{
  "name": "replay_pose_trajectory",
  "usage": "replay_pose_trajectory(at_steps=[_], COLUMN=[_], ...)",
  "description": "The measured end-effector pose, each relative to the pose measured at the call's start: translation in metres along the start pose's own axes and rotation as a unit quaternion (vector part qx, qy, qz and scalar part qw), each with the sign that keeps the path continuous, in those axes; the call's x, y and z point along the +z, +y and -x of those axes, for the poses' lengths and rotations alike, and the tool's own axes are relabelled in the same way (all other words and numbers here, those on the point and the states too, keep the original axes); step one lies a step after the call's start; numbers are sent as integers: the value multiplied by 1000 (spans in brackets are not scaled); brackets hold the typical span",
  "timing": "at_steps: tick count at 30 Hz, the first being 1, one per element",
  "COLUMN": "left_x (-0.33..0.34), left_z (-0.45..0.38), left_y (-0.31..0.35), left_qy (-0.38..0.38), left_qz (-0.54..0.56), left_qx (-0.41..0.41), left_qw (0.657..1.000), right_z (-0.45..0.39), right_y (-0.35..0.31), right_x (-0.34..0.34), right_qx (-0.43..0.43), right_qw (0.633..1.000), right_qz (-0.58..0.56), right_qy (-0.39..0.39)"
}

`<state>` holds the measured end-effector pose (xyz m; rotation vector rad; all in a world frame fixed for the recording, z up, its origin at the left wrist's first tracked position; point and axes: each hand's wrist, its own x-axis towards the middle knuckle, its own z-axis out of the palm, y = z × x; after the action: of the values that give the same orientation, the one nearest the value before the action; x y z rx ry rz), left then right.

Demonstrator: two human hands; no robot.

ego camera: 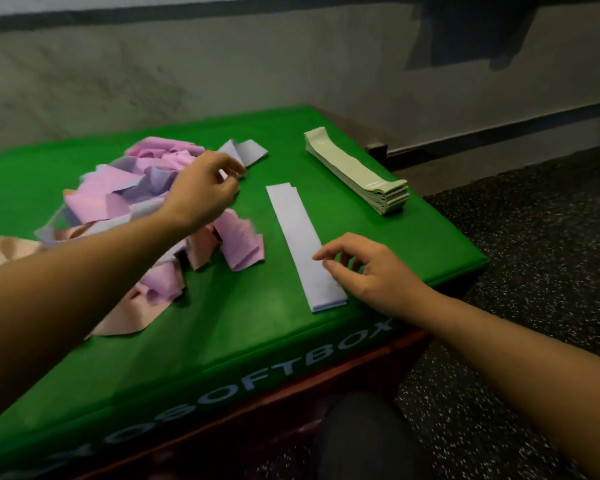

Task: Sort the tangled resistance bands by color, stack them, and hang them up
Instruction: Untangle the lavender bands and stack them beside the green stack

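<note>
On the green box (194, 327), left hand (201, 188) pinches a lavender band (246, 152); right hand's (368, 268) loosely bent fingertips (321, 255) touch the lavender stack (300, 237).

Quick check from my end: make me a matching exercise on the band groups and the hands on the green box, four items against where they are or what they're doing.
Items:
1. pale green stack
2. lavender stack
3. tangled pile
4. right hand

Descriptions:
A. heaped in mixed colours on the left part of the green box, under the left hand
B. fingertips resting on the near end of a flat strip
C. neatly piled near the far right edge
D. laid flat in the middle, only a few layers thick

Pairs: 1-C, 2-D, 3-A, 4-B
</note>
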<state>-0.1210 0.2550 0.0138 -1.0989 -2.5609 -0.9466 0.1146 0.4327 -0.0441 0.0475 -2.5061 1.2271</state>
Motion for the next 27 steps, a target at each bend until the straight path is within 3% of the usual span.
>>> replay_pose_trajectory(at_steps=[6,9,12,16,19,23,27], left_x=[-49,-66,-76,-69,-57,-52,-50], left_z=[86,124,147,168,177,178,180], left_y=[-28,-50,-80,-100,-101,-107,-109], left_qy=[-28,-1,45,65,82,106,127], left_qz=[-109,-186,-221,-128,-128,-148,-169], left_qx=[65,73,27,-52,-75,-52,-28], left_qw=[992,980,974,988,986,982,977], right_z=[-22,-37,-55,-86,-111,-147,-168], right_y=[-26,-43,-65,-90,-96,-106,-112], right_x=[31,53,77,113,136,161,175], right_qx=[1,-9,-7,-33,-25,-88,-102], right_qw=[999,999,998,997,996,986,923], right_qz=[-39,-37,-35,-8,43,141,365], right_qy=[-15,-32,-58,-64,-68,-21,-72])
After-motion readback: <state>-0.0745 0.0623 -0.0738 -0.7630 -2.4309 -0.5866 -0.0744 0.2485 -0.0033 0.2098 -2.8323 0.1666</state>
